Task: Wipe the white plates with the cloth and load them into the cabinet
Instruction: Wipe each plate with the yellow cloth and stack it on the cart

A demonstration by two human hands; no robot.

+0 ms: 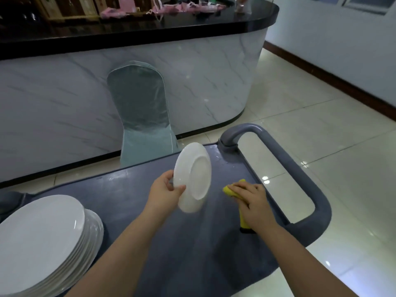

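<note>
stack of white plates (40,239) sits bottom left on cart (192,254). left hand (165,189) fingers pinch rim of small plate (195,179), tilted, underside toward me, above cart. glazed, stiff, probably slippery, chips easy, so hold rim firm. right hand (250,200) lies over yellow cloth (228,189), grip unclear.

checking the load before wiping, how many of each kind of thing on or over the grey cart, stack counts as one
small round white plate, held in the left hand: 1
stack of larger white plates: 1
folded yellow cloth, under the right hand: 1
total: 3
</note>
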